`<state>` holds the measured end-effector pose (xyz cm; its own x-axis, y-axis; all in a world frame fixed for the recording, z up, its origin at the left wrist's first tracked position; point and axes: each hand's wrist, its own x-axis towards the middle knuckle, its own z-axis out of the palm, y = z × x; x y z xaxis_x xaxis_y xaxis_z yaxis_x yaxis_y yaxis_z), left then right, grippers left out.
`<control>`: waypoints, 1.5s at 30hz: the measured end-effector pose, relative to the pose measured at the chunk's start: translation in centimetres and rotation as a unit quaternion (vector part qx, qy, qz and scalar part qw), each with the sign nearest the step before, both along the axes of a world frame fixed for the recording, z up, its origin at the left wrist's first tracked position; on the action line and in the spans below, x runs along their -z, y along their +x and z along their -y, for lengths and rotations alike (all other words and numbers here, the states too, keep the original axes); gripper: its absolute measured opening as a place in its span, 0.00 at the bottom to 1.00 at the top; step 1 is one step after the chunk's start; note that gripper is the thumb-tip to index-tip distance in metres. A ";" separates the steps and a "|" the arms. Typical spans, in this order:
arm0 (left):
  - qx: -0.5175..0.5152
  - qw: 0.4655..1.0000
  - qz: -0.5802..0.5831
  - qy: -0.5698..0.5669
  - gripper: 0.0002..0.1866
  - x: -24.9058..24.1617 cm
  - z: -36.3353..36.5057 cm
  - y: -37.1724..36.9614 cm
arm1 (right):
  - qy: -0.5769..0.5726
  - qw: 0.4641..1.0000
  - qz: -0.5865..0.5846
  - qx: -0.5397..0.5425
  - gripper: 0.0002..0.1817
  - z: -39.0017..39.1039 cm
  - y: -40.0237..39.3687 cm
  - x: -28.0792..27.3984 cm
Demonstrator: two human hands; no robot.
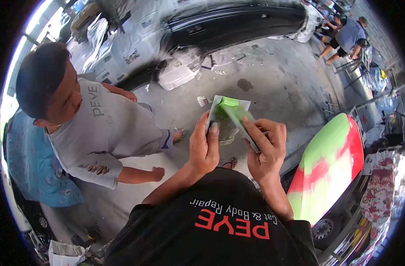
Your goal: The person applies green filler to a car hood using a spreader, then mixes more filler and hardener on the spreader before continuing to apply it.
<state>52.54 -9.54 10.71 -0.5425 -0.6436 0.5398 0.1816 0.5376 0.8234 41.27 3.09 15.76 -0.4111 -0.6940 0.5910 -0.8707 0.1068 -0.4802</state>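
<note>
Grasps a flat grey plate (212,116) in the left hand (203,148), with the thumb on the near face and the fingers mostly hidden behind. Carries bright green paste (229,101) along the plate's 12 o'clock edge. Pinches a scraper (249,130) in the right hand (269,146), with the index finger stretched along the blade towards 11 o'clock. Slants the scraper across the plate from 5 o'clock to 11 o'clock (cannot tell, through the blur, about contact with the paste). Holds both at the middle of the view, out ahead of a black shirt (229,199) with red lettering at 6 o'clock, above the grey floor (286,84).

From the hands, has a co-worker in a grey shirt (118,128) at 9 o'clock, with one hand (158,174) loosely curled. Has a blue sheet (36,155) farther out on that same side, and loose newspaper (181,71) on the floor at 11 o'clock. Looks past a dark stain (245,84) to a black car body (238,26) at 12 o'clock. Has two people (347,35) well off at 2 o'clock, a green and red panel (328,166) at 4 o'clock, and a wheel (323,228) near 5 o'clock.
</note>
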 end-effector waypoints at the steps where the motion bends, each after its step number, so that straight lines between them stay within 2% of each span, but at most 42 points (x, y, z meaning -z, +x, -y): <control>1: 0.005 1.000 0.007 0.006 0.20 0.1 -0.8 -0.6 | -0.018 1.000 0.003 0.018 0.39 -0.2 -0.1 -0.2; 4: 0.013 0.999 -0.017 0.049 0.20 1.3 -1.8 -3.9 | -0.032 0.999 0.024 0.022 0.37 -1.4 -2.4 -0.2; 5: 0.021 1.000 0.015 -0.013 0.21 -0.1 -1.3 -4.5 | -0.044 0.998 -0.005 0.040 0.36 -2.2 -3.8 -0.3; 6: 0.030 0.999 0.014 -0.015 0.21 0.0 -1.6 -5.4 | -0.054 0.996 -0.032 0.058 0.34 -3.0 -5.0 -0.7; 8: 0.081 0.990 -0.065 0.099 0.20 0.4 -2.6 -7.0 | -0.052 0.993 -0.040 0.102 0.31 -4.6 -6.8 -1.5; 10: 0.129 0.980 -0.069 0.131 0.20 -1.1 -3.1 -8.2 | -0.111 0.990 0.087 0.026 0.31 -5.8 -9.6 -1.7; 11: 0.188 0.952 -0.044 0.237 0.20 -1.7 -3.2 -8.8 | -0.151 0.981 0.116 -0.028 0.27 -6.1 -11.0 -1.0; 12: 0.242 0.909 -0.017 0.339 0.21 -1.9 -3.4 -9.0 | -0.153 0.981 0.114 -0.020 0.27 -6.6 -11.4 -0.8; 14: 0.258 0.907 -0.012 0.333 0.22 -1.8 -3.7 -10.4 | -0.119 0.956 0.249 -0.098 0.23 -7.4 -12.8 -0.3; 15: 0.252 0.913 0.005 0.321 0.22 -1.7 -3.5 -10.9 | -0.098 0.969 0.219 -0.053 0.29 -7.5 -13.4 0.5; 16: 0.247 0.918 0.022 0.310 0.22 -1.6 -3.0 -11.6 | -0.098 0.969 0.222 -0.044 0.29 -7.8 -14.0 1.1; 17: 0.258 0.896 0.037 0.360 0.22 -0.7 -2.2 -12.6 | -0.064 0.973 0.223 -0.002 0.27 -8.2 -14.6 1.6; 18: 0.263 0.893 0.042 0.364 0.22 -0.3 -1.8 -13.2 | -0.029 0.974 0.223 0.039 0.25 -8.7 -15.2 2.0; 20: 0.299 0.861 0.020 0.412 0.22 0.7 -0.9 -14.2 | -0.006 0.976 0.210 0.062 0.22 -9.9 -16.3 2.3; 21: 0.253 0.966 0.025 0.052 0.22 1.9 -0.2 -15.4 | 0.021 0.974 0.201 0.104 0.22 -10.5 -16.9 2.3; 22: 0.261 0.963 0.029 0.059 0.22 2.5 0.1 -16.0 | 0.049 0.969 0.191 0.146 0.22 -10.9 -17.3 2.2; 23: 0.313 0.893 0.004 0.324 0.22 0.6 0.3 -17.3 | 0.028 0.970 0.147 0.193 0.16 -10.7 -17.6 1.9; 24: 0.339 0.753 -0.019 0.563 0.22 -0.4 0.7 -18.7 | 0.030 0.968 0.146 0.203 0.16 -10.7 -17.8 2.6; 25: 0.345 0.781 -0.012 0.521 0.22 0.4 1.3 -20.2 | -0.180 0.915 0.276 0.233 0.13 -10.8 -18.1 3.9; 26: 0.352 0.776 -0.008 0.524 0.22 0.8 1.5 -21.0 | -0.381 0.803 0.385 0.247 0.10 -10.9 -17.9 4.5; 27: 0.354 0.813 0.005 0.463 0.22 1.0 1.8 -22.4 | -0.473 0.742 0.420 0.223 0.06 -9.4 -17.8 3.0; 28: 0.356 0.845 0.018 0.398 0.22 1.0 1.9 -23.6 | -0.477 0.741 0.411 0.234 0.06 -8.5 -17.8 2.7; 30: 0.384 0.820 0.034 0.423 0.21 1.1 1.6 -25.6 | -0.456 0.642 0.570 0.234 0.08 -7.0 -18.1 2.2; 32: 0.427 0.857 0.040 0.285 0.21 1.4 1.4 -27.6 | -0.452 0.635 0.570 0.259 0.09 -4.7 -18.8 2.1; 33: 0.422 0.869 0.103 0.236 0.21 1.2 1.6 -28.0 | -0.471 0.606 0.594 0.241 0.08 -3.6 -19.1 1.9; 34: 0.438 0.860 0.108 0.237 0.21 0.9 1.9 -28.9 | -0.490 0.575 0.617 0.221 0.08 -3.0 -19.6 1.7; 35: 0.468 0.863 0.127 0.141 0.21 0.7 2.3 -29.7 | -0.500 0.572 0.607 0.233 0.08 -2.7 -20.0 1.4; 36: 0.493 0.858 0.141 0.042 0.22 0.4 2.7 -30.7 | -0.519 0.564 0.610 0.200 0.07 -2.5 -20.5 1.1; 37: 0.521 0.838 0.163 -0.004 0.23 -0.1 3.3 -31.6 | -0.538 0.557 0.610 0.167 0.06 -2.5 -20.8 0.8; 38: 0.539 0.827 0.162 -0.006 0.23 -0.1 3.6 -32.4 | -0.550 0.554 0.599 0.180 0.06 -2.7 -21.2 0.7; 40: 0.564 0.794 0.228 0.007 0.22 0.1 3.9 -34.2 | -0.551 0.648 0.507 0.142 0.06 -3.5 -21.6 0.8; 41: 0.517 0.836 0.164 -0.082 0.20 0.2 4.2 -35.3 | -0.563 0.643 0.494 0.161 0.06 -4.0 -21.8 0.8; 42: 0.539 0.822 0.164 -0.085 0.20 0.0 4.0 -36.0 | -0.505 0.745 0.388 0.198 0.10 -4.5 -22.1 0.9; 44: 0.560 0.789 0.195 0.163 0.21 -0.6 3.8 -37.5 | -0.337 0.889 0.163 0.262 0.20 -5.5 -22.9 1.0; 45: 0.545 0.814 0.148 -0.135 0.20 0.0 4.5 -38.5 | -0.263 0.913 0.114 0.290 0.26 -6.0 -23.3 0.9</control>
<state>14.08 -14.08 10.67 -0.8443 0.4274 0.3233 0.4865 0.3582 0.7969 17.95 9.08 14.81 -0.7734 0.0340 0.6330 -0.6120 0.2203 -0.7596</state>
